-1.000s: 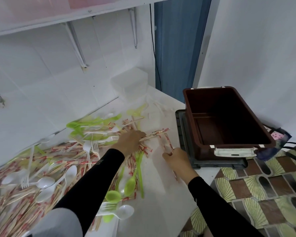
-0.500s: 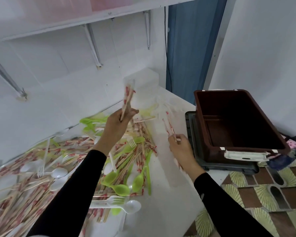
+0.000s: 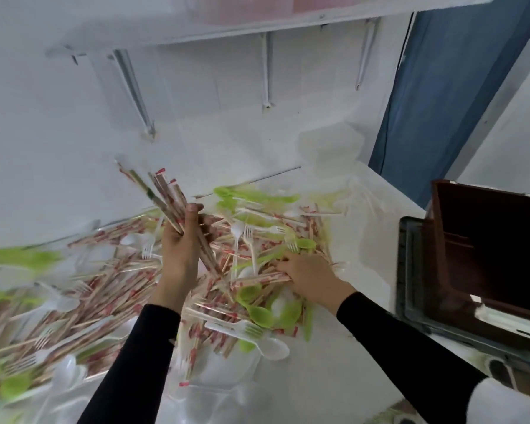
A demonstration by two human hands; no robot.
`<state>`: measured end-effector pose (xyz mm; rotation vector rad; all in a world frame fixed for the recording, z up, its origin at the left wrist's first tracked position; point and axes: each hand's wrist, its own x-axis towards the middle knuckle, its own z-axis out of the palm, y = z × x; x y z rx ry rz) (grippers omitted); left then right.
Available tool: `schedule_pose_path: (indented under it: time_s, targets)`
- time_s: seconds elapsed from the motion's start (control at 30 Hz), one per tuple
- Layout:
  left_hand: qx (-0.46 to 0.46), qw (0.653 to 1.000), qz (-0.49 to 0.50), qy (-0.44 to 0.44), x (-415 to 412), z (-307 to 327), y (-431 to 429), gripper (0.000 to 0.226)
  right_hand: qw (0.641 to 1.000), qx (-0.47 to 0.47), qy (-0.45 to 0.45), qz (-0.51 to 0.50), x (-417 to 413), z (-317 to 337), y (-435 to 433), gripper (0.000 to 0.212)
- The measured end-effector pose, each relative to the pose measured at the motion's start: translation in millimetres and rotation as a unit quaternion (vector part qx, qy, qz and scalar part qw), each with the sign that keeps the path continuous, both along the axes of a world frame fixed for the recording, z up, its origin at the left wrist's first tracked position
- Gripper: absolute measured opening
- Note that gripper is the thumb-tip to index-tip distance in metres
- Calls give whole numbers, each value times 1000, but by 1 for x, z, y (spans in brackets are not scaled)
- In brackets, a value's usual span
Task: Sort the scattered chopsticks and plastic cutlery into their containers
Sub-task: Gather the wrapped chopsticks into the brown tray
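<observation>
A big heap of wrapped chopsticks [image 3: 110, 286], white forks [image 3: 248, 243] and green spoons [image 3: 259, 313] covers the white counter [image 3: 312, 371]. My left hand [image 3: 181, 249] is raised above the heap and grips a bundle of wrapped chopsticks [image 3: 165, 197] that points up and to the left. My right hand [image 3: 306, 273] lies low on the heap at its right side, fingers curled round a few wrapped chopsticks [image 3: 266, 278] that lie flat. A brown plastic bin [image 3: 487, 240] stands at the right, off the counter's edge.
The brown bin sits on a dark grey tray [image 3: 410, 289]. A clear plastic box [image 3: 331, 148] stands at the counter's back right corner, under a wall shelf on brackets [image 3: 266, 71]. A blue door [image 3: 453, 87] is behind. A strip of bare counter lies between heap and bin.
The view has swung left. My left hand now holds a thicker bundle of chopsticks, still raised. My right hand has moved from the counter's right edge down onto the heap and grasps chopsticks there.
</observation>
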<state>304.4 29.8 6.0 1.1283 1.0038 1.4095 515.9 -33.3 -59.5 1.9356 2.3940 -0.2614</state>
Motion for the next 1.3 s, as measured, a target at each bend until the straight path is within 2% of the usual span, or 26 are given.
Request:
schedule_pose_path:
  time_s: [0.13, 0.3, 0.37, 0.43, 0.5, 0.6, 0.67, 0.77, 0.87, 0.93, 1.0, 1.07, 1.1, 1.13, 1.17, 1.23, 1.3]
  targets:
    - [-11, 999, 29, 6, -8, -8, -2, 22, 997, 11, -75, -24, 14, 37, 3, 19]
    - [-11, 1000, 13, -10, 10, -1, -10, 27, 985, 0, -133, -114, 50, 107, -14, 25]
    - [2, 1000, -2, -24, 28, 7, -15, 31, 988, -11, -59, -145, 74, 126, -27, 15]
    - [19, 999, -15, -44, 48, 15, -17, 26, 978, 9, 95, -185, 92, 138, -40, 18]
    - [25, 996, -39, -74, 84, 28, -23, 22, 939, 73, 251, -223, 113, 146, -57, 29]
    - [50, 988, -98, -106, 154, 54, -41, 16, 836, 197, 415, -299, 147, 148, -84, 41]
    - [78, 980, -144, -115, 202, 73, -60, 13, 760, 260, 478, -356, 171, 149, -102, 43]
    - [113, 967, -203, -102, 268, 90, -87, 15, 682, 307, 511, -423, 206, 149, -128, 46]
    - [141, 953, -260, -62, 328, 87, -114, 14, 604, 336, 549, -469, 241, 133, -140, 50]
    - [152, 943, -295, -18, 364, 74, -127, 14, 569, 335, 578, -479, 261, 116, -143, 47]
    - [118, 937, -321, 71, 392, 52, -133, 15, 556, 299, 599, -492, 269, 99, -146, 28]
    - [44, 925, -337, 170, 409, 29, -134, 12, 552, 242, 614, -511, 274, 81, -148, 15]
    - [17, 915, -335, 222, 412, 19, -132, 12, 562, 211, 608, -520, 276, 70, -148, 7]
    - [1, 902, -333, 276, 413, 10, -131, 19, 581, 177, 593, -528, 279, 61, -147, 14]
    - [-10, 885, -333, 326, 413, 3, -128, 29, 595, 136, 584, -535, 281, 56, -147, 35]
    - [-40, 852, -331, 404, 411, -4, -125, 52, 599, 62, 591, -536, 286, 52, -146, 77]
    - [-60, 837, -331, 432, 409, -7, -123, 74, 601, 35, 598, -529, 287, 53, -144, 93]
